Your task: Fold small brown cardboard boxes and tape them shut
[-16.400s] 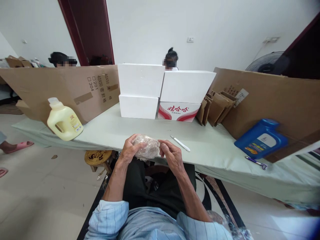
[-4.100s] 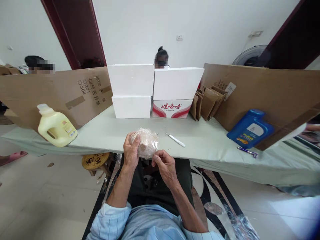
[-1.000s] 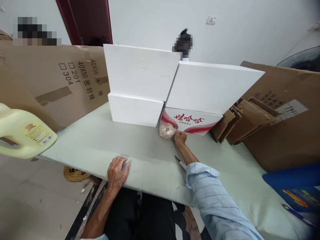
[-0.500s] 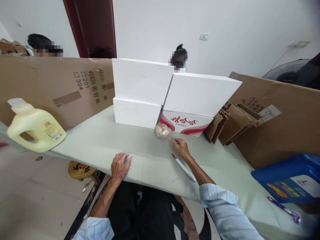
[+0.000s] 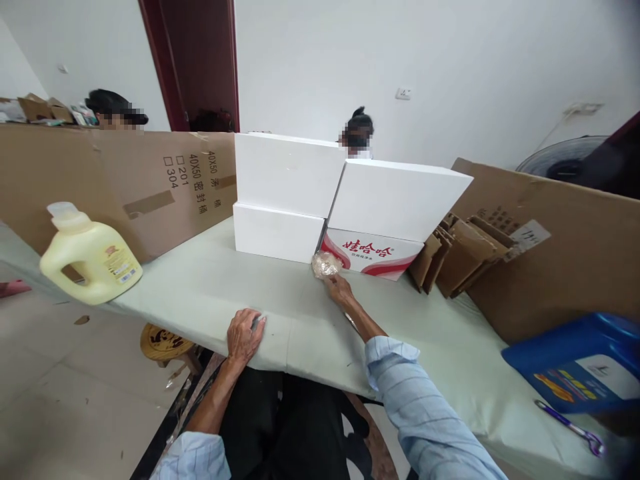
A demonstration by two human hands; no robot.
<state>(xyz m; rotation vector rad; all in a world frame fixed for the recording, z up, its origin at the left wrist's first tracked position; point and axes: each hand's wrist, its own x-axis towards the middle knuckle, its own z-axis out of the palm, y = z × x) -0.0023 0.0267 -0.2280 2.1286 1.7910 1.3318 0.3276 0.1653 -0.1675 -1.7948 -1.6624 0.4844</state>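
My left hand (image 5: 245, 335) rests on the near edge of the green-covered table (image 5: 285, 293). It is open and empty, its thumb apart from the loosely bent fingers. My right hand (image 5: 341, 293) reaches forward, its fingertips at the near side of a crumpled ball of clear plastic (image 5: 327, 265). The fingers are partly hidden, so I cannot tell if they grip it. The ball sits against a red-and-white printed box (image 5: 373, 252). Under my right forearm a thin strip of a white-handled knife (image 5: 352, 323) shows; the forearm covers the rest.
White boxes (image 5: 287, 173) are stacked at the back, beside folded cardboard pieces (image 5: 465, 257). Large cardboard panels (image 5: 175, 193) flank the table. A yellow jug (image 5: 93, 257) stands left, a blue jug (image 5: 575, 367) and purple-handled tool (image 5: 570, 427) right. Two people sit beyond.
My right hand has moved forward and left, from beside the knife to the plastic ball, and its forearm now covers most of the knife. The left hand stays on the table edge.
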